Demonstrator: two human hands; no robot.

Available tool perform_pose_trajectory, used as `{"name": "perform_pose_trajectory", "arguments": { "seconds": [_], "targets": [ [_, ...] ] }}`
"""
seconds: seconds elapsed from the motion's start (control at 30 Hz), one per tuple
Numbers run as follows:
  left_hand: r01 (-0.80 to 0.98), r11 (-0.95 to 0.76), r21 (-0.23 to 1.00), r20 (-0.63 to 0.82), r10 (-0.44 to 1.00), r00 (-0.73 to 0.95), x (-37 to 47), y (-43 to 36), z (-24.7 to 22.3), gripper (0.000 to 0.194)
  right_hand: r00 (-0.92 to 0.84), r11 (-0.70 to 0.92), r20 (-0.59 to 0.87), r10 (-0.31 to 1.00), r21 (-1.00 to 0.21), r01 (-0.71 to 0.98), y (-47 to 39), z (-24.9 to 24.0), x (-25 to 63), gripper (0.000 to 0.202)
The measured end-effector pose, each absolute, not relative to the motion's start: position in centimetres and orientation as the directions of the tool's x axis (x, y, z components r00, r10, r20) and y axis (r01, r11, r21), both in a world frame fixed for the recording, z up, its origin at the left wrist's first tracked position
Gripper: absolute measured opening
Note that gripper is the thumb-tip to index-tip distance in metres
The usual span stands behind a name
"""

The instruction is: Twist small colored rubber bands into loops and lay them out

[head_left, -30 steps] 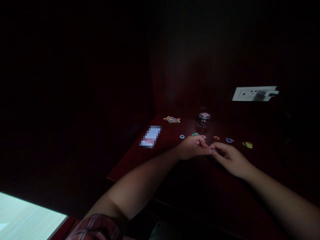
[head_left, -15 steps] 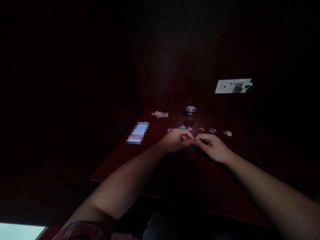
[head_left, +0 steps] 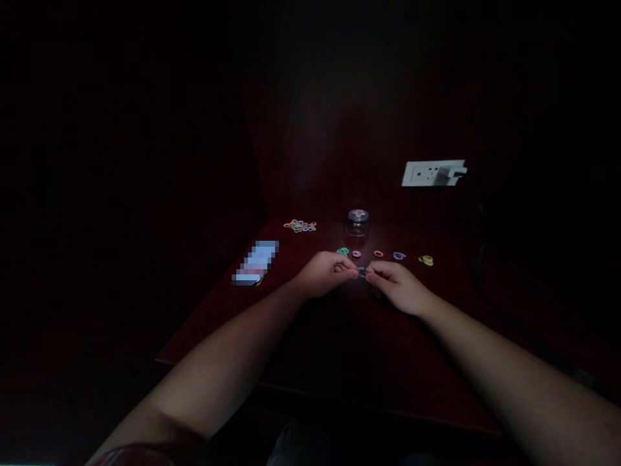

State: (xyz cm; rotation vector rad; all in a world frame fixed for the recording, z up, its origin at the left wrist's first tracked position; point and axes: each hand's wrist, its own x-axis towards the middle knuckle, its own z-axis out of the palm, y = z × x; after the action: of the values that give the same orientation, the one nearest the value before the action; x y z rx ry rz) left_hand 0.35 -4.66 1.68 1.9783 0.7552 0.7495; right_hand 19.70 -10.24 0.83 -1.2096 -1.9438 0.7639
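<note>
Between my two hands, low over the dark red table [head_left: 301, 343], a small bluish-grey hair tie [head_left: 361, 272] is held at the fingertips. My left hand [head_left: 330, 273] pinches its left side with thumb and forefinger. Its right side is in the pinch of my right hand [head_left: 395, 285]. Just beyond the fingers lies a row of hair ties: green [head_left: 343, 252], pink [head_left: 356, 254], orange [head_left: 378, 254], purple [head_left: 398, 256] and yellow [head_left: 425, 260]. My left hand may hide others.
A clear lidded jar [head_left: 358, 223] stands behind the row. Farther left is a pile of mixed hair ties [head_left: 299, 226]. A phone with a blurred screen [head_left: 256, 263] lies near the left edge. On the back wall is a socket plate [head_left: 433, 173] with a plug; a dark cable hangs at right.
My fingertips have drawn slightly apart, so more of the hair tie shows between them. The whole view has shifted, with the things on the table appearing farther left.
</note>
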Motion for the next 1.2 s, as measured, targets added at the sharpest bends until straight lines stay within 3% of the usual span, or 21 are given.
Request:
{"name": "perform_pose_trajectory", "arguments": {
  "seconds": [0.2, 0.4, 0.77, 1.2],
  "targets": [
    [0.241, -0.435, 0.867, 0.191, 0.739, 0.646, 0.6, -5.1, 1.7, 0.019, -0.257, 0.495, 0.423, 0.869, -0.74, 0.456, -10.4, 1.0, 19.2, 0.01],
    [0.224, -0.465, 0.856, 0.223, 0.725, 0.651, 0.5, -5.1, 1.7, 0.024, -0.21, 0.549, 0.51, 0.834, -0.734, 0.4, -10.7, 1.0, 18.9, 0.017],
    [0.266, -0.563, 0.782, 0.298, 0.714, 0.634, 0.3, -5.5, 2.2, 0.033, -0.174, 0.547, 0.554, 0.814, -0.631, 0.551, -10.6, 1.6, 19.4, 0.012],
    [0.234, -0.725, 0.648, 0.504, 0.638, 0.582, 0.2, -5.6, 2.5, 0.017, -0.151, 0.565, 0.588, 0.794, -0.625, 0.539, -10.9, 1.9, 19.3, 0.011]
  ]
}}
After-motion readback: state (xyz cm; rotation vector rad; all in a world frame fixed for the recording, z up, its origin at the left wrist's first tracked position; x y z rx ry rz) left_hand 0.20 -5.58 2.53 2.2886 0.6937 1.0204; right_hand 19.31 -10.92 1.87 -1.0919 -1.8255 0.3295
